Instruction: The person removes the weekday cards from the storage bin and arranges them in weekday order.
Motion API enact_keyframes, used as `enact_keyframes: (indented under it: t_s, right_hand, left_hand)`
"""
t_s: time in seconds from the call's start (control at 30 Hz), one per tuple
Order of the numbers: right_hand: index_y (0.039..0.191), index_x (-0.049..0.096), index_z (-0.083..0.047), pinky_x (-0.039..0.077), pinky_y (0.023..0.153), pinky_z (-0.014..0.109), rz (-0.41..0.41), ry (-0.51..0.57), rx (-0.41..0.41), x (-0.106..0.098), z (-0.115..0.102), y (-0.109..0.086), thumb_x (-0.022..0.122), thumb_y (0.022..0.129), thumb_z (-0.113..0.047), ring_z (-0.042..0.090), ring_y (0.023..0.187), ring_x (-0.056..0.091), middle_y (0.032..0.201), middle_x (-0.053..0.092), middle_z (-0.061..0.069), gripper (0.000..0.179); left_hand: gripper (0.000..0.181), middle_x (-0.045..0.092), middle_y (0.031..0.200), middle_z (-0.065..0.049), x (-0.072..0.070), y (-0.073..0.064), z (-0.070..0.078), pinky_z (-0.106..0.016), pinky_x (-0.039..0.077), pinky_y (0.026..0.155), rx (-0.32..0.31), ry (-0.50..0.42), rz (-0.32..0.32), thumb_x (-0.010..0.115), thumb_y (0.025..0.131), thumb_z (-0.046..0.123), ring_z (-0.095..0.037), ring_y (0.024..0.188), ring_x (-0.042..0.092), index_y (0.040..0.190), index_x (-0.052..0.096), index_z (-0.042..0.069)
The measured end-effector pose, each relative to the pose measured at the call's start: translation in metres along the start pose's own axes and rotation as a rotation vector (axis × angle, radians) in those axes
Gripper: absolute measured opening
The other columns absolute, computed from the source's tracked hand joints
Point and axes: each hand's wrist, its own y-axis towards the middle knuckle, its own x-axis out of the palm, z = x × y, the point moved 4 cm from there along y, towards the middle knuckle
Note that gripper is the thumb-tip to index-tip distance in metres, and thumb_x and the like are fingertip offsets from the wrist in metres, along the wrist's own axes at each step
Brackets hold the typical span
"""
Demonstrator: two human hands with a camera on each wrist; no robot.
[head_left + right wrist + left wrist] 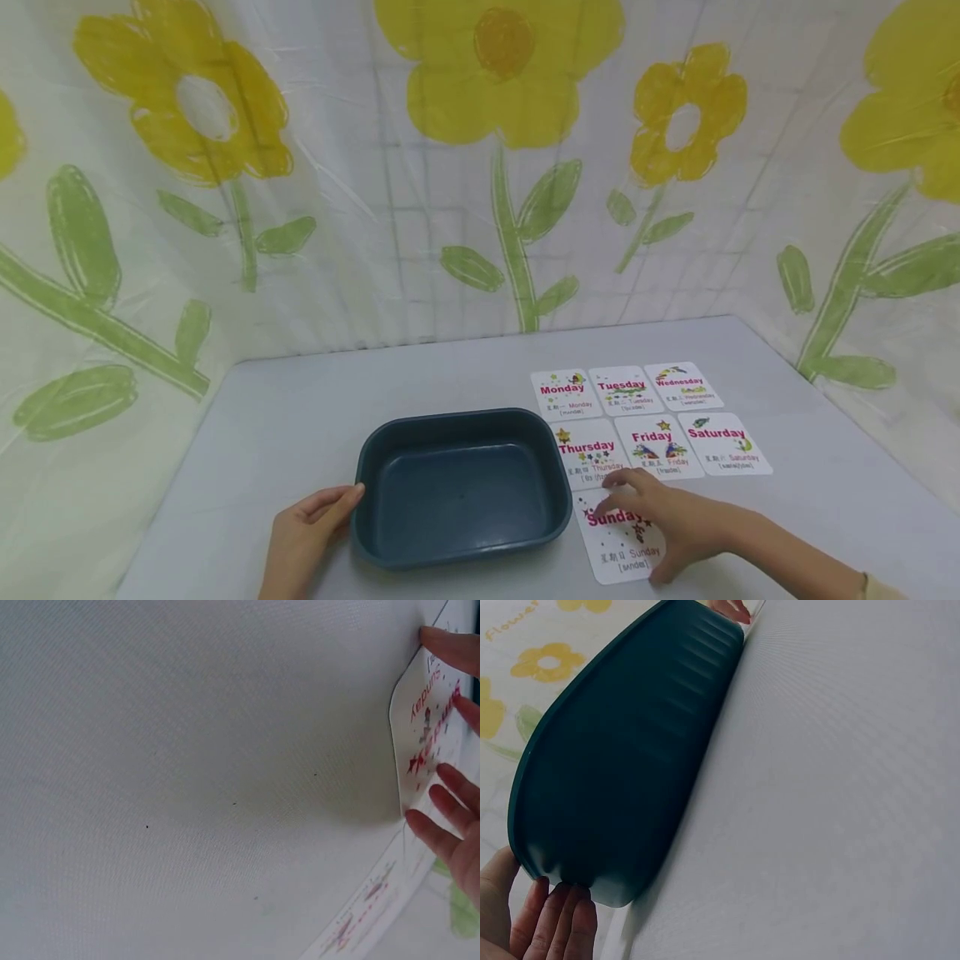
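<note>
A dark teal plastic basin (461, 557) sits on the table, its inside bare. My left hand (311, 533) holds its left end, thumb at the rim and fingers against the outer wall; the left wrist view shows these fingers (555, 919) from below. To the basin's right lies a white Sunday card (611, 550). My right hand (686, 521) spreads over this card, thumb near its lower right corner and fingertips across its upper part. In the right wrist view the Sunday card (420, 727) lies under the spread fingers, their tips close to its surface and edges.
Behind the Sunday card, Thursday (588, 450), Friday (652, 450) and Saturday (731, 450) cards form a row. Monday (566, 396), Tuesday (628, 393) and Wednesday (682, 387) cards lie farther back. A flower-printed curtain (337, 250) hangs around the white table (300, 417).
</note>
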Motion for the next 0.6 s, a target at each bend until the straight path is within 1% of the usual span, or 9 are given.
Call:
enact_keyframes:
  t_s: [0.2, 0.27, 0.37, 0.5, 0.6]
  right_hand:
    - [0.119, 0.046, -0.049, 0.053, 0.085, 0.038, 0.002, -0.006, 0.0, 0.0, 0.001, 0.0, 0.083, 0.055, -0.044, 0.024, 0.112, 0.04, 0.135, 0.033, -0.002, 0.074]
    - [0.12, 0.046, -0.048, 0.052, 0.086, 0.037, 0.01, -0.021, -0.013, -0.001, 0.001, 0.0, 0.082, 0.058, -0.047, 0.023, 0.111, 0.04, 0.134, 0.034, -0.002, 0.071]
    - [0.12, 0.047, -0.046, 0.05, 0.089, 0.039, 0.024, -0.026, -0.019, -0.003, 0.001, 0.002, 0.079, 0.063, -0.049, 0.023, 0.111, 0.042, 0.133, 0.035, -0.002, 0.065]
    - [0.119, 0.051, -0.04, 0.048, 0.092, 0.043, 0.068, -0.011, -0.034, -0.01, 0.001, 0.009, 0.074, 0.071, -0.048, 0.021, 0.11, 0.045, 0.13, 0.04, -0.003, 0.054]
    - [0.118, 0.054, -0.033, 0.049, 0.091, 0.039, 0.098, -0.006, -0.053, -0.018, 0.001, 0.018, 0.07, 0.076, -0.046, 0.019, 0.109, 0.047, 0.127, 0.044, -0.004, 0.047]
  left_hand:
    - [0.071, 0.071, 0.095, -0.007, 0.002, 0.003, 0.0, -0.027, 0.056, 0.07, -0.005, -0.02, -0.003, 0.073, 0.068, 0.057, -0.014, 0.083, 0.067, 0.11, 0.064, 0.0]
    - [0.07, 0.071, 0.095, -0.007, 0.002, 0.004, 0.0, -0.027, 0.056, 0.07, -0.004, -0.022, -0.008, 0.073, 0.068, 0.056, -0.013, 0.083, 0.067, 0.109, 0.064, 0.0]
    - [0.072, 0.071, 0.097, -0.01, 0.002, 0.005, -0.003, -0.028, 0.056, 0.072, 0.01, -0.022, -0.01, 0.071, 0.069, 0.058, -0.016, 0.083, 0.068, 0.109, 0.064, -0.002]
    - [0.064, 0.068, 0.105, -0.015, -0.001, 0.009, -0.006, -0.029, 0.056, 0.072, 0.028, -0.006, -0.012, 0.066, 0.077, 0.054, -0.02, 0.084, 0.069, 0.107, 0.065, -0.002]
    - [0.055, 0.067, 0.107, -0.014, -0.005, 0.013, -0.007, -0.028, 0.056, 0.073, 0.024, -0.018, -0.019, 0.063, 0.083, 0.048, -0.019, 0.087, 0.068, 0.109, 0.064, -0.001]
